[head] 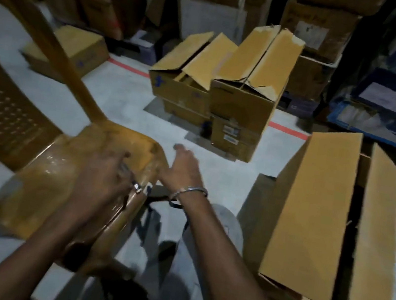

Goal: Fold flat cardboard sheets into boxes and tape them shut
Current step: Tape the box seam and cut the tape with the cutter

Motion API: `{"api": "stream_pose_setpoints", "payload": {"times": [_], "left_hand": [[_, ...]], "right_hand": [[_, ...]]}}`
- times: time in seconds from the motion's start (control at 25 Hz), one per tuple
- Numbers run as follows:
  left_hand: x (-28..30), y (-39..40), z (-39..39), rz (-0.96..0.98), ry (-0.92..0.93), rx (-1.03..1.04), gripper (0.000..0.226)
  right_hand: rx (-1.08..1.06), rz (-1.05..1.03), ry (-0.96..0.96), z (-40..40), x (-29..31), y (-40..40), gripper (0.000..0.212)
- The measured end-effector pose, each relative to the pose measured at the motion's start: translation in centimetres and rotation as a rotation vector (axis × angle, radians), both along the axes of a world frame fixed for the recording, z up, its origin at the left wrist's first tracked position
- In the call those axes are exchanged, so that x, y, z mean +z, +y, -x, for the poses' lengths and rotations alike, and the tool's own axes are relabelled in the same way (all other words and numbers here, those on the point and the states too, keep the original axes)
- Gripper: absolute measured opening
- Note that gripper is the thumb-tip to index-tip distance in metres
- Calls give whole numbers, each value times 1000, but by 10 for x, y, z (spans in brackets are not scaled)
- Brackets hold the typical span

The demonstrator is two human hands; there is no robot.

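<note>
My left hand (104, 176) lies on the seat of a brown plastic chair (52, 178), back to the camera with its fingers bent. A small dark and white object (137, 188) shows at its fingertips; blur hides whether the hand holds it. My right hand (183, 168), with a metal bangle on the wrist, reaches past the seat's corner with loose fingers and holds nothing. A tall cardboard box (315, 220) with its flaps up stands on the floor to my right. Two more open-flapped boxes (229, 77) sit stacked ahead.
A closed small box (69, 51) lies on the floor at the back left. Stacked cartons (317, 26) and blue packs (394, 98) line the back wall behind a red floor line (288, 131). Grey floor (126, 102) lies between chair and boxes. My legs are below.
</note>
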State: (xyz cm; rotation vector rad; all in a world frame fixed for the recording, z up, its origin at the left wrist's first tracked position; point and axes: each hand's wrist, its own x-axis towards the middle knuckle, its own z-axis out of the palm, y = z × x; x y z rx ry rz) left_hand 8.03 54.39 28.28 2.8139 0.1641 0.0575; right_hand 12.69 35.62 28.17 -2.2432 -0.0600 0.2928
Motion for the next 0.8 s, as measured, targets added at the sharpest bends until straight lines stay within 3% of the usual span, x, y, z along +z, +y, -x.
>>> {"api": "stream_pose_setpoints", "payload": {"times": [0.12,0.2,0.28,0.48,0.64,0.72,0.8], "left_hand": [[-11,60,-12,-114,187,52,89],[-22,75,-19,-208,338,-64,111],[-34,73,-21,-247,379,-184,112],[-52,75,-22,-205,243,-287,60],[-60,78,-16,-153,205,-317,29],[-58,74,-14,-102,163,-311,20],[-51,63,-15,-43,88,-294,16]], "right_hand": [[191,112,124,-7,-20,58,58],[188,193,155,-10,-39,80,54],[203,297,85,-9,-57,92,49],[294,357,-8,-16,-73,99,25],[203,245,113,-14,-66,97,23],[110,124,192,-12,-58,88,28],[23,-14,301,-14,-50,71,51]]}}
